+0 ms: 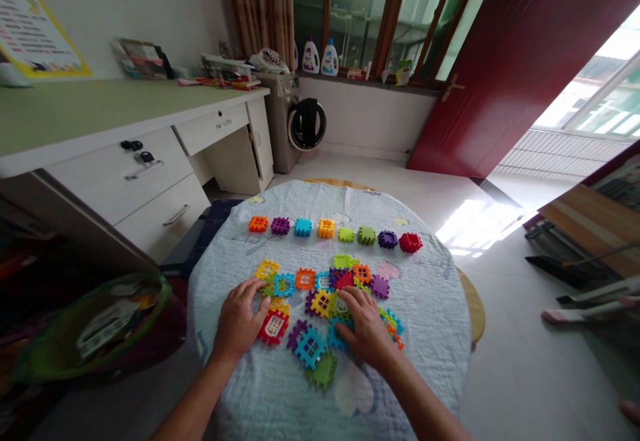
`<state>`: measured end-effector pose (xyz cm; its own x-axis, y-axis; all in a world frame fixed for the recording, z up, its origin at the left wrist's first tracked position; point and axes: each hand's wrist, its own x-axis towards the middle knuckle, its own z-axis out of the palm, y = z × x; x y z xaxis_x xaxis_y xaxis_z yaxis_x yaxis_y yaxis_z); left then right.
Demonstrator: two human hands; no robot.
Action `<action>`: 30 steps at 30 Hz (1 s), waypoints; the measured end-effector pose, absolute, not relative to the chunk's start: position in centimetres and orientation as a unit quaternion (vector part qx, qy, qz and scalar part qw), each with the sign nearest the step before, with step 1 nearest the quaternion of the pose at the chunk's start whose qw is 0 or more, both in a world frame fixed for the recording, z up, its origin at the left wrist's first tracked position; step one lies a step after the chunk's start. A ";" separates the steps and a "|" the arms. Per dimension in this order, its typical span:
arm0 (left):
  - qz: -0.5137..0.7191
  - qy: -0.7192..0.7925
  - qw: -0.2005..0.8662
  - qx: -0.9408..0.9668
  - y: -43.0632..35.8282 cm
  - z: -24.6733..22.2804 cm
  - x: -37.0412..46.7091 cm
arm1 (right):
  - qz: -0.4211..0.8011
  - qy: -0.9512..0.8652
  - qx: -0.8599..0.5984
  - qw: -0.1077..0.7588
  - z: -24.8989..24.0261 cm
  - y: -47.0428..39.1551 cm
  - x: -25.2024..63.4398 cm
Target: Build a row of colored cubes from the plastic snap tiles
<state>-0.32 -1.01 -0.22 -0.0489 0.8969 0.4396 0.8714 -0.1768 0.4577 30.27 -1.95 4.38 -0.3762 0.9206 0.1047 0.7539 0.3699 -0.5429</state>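
Observation:
Flat coloured building pieces lie loosely spread on the cloth of a round table [230,388]. My left hand [239,318] rests at the left of them, fingers apart, near a yellow piece [267,268] and a red window piece [274,327]. Over the right part of the spread is my right hand [364,321], fingers apart, touching pieces near a red one [344,280] and a blue one [337,336]. A blue window piece [310,348] and a green piece [323,370] lie between and below the hands.
Behind the loose pieces stands a row of small assembled blocks, from orange [259,224] to red [411,242]. A basket [163,321] is on the left, below a desk [125,104]. Stool edges [473,308] show beyond the table. A red door [505,61] stands back right.

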 end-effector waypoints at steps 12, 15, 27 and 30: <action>0.336 0.638 0.010 0.692 -1.0 0.2 -0.2 | 0.265 -0.744 -0.551 0.271 4.6 0.1 30.8; 0.335 0.636 0.012 0.695 -1.0 0.1 -0.2 | 0.272 -0.730 -0.562 0.279 4.2 0.4 31.2; 0.335 0.639 0.016 0.692 -0.9 -0.3 -0.3 | 0.188 -0.716 -0.594 0.313 6.5 1.6 35.5; 0.332 0.638 0.015 0.695 -0.9 -0.5 -0.4 | 0.173 -0.741 -0.587 0.276 5.8 0.5 35.0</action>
<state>-0.41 -0.88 -0.45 -0.0347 0.8962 0.4422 0.8768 -0.1851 0.4439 34.96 0.54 5.79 -0.1578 0.9658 0.2059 0.7750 0.2503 -0.5803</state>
